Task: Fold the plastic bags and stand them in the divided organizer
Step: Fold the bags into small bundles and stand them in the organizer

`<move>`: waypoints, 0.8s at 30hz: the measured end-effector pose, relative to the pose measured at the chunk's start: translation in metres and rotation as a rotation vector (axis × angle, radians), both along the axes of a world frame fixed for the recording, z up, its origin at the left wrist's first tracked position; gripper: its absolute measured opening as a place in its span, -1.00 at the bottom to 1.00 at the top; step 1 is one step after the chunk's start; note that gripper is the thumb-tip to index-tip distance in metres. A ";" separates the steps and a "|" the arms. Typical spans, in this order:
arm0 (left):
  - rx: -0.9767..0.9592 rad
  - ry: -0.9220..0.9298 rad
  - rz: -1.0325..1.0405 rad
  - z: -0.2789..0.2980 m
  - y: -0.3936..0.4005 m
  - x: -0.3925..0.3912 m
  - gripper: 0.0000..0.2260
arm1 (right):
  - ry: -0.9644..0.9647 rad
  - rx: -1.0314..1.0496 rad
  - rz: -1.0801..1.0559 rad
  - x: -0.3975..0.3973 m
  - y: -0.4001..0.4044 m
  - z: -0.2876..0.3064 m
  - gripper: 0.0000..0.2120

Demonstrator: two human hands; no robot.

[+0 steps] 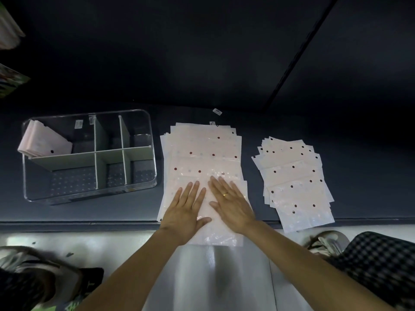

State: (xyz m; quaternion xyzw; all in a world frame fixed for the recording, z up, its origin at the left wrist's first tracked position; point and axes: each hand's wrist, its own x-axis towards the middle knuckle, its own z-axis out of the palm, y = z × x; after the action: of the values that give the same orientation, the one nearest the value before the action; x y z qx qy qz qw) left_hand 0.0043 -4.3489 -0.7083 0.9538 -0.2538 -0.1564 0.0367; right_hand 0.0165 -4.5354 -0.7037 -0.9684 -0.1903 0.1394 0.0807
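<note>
On table [89, 212], bag stack [203, 153] lengthwise away

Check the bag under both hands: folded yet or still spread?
Spread. The top bag lies flat on the larger pile, with left hand and right hand pressing it, fingers straight. No fold visible.

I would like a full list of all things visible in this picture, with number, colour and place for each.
organizer: one, clear with white dividers, left on the dark table.
folded bags: one small bundle, pale pink, leaning in the organizer's far-left compartment.
large bag stack: one, pale pink with dots, centre.
small bag stack: one, same pattern, right.
labels: two, white, behind the large stack.
left hand, right hand: flat on the large stack; gold ring on the right.
</note>
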 end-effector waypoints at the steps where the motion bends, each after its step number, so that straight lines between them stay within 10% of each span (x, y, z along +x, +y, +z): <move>1: -0.010 -0.006 -0.014 0.001 0.004 0.000 -0.33 | -0.001 -0.021 -0.027 -0.002 -0.009 -0.001 -0.45; 9: -0.072 0.006 -0.069 0.003 0.023 0.005 -0.32 | 0.006 0.030 -0.228 0.023 -0.033 0.023 -0.52; 17: -0.184 0.007 0.008 0.018 0.015 0.008 -0.50 | 0.441 -0.120 -0.215 0.071 -0.017 0.059 -0.76; 24: -0.374 -0.237 -0.029 0.030 0.007 -0.021 -0.45 | 0.831 0.542 -0.795 0.021 -0.004 0.073 -0.74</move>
State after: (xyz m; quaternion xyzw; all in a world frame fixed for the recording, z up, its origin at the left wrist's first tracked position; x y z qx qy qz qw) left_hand -0.0164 -4.3423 -0.6783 0.9384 -0.2945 0.0063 0.1807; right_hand 0.0377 -4.5398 -0.6302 -0.7754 0.2025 0.4098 0.4357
